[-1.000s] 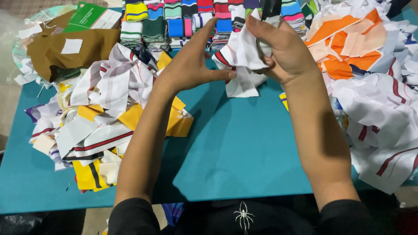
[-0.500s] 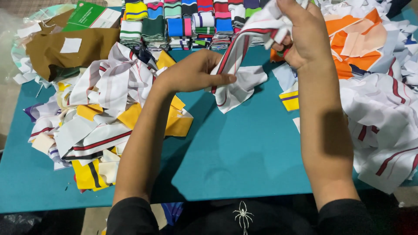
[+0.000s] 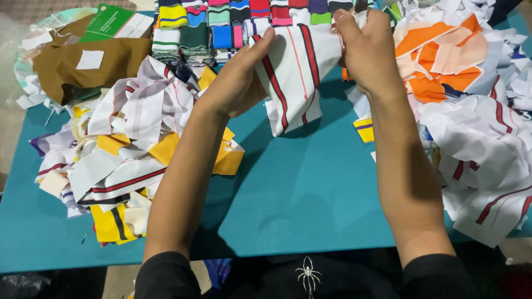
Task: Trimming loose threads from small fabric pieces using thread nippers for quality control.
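Both hands, left (image 3: 235, 83) and right (image 3: 368, 52), grasping white cloth (image 3: 296, 75) (dark red stripes, probably creased), spread above teal table (image 3: 299, 188).

Table: a teal tabletop (image 3: 310, 194) is seen filling the view.
Floor: a pale strip (image 3: 8, 119) is glimpsed at far left.
Light: soft shadows are cast on the teal surface.

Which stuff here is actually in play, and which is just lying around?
In play: left hand, right hand, white striped fabric piece stretched between them.

Lying about: left scrap pile, right scrap pile, folded striped stacks, brown cloth, teal table.
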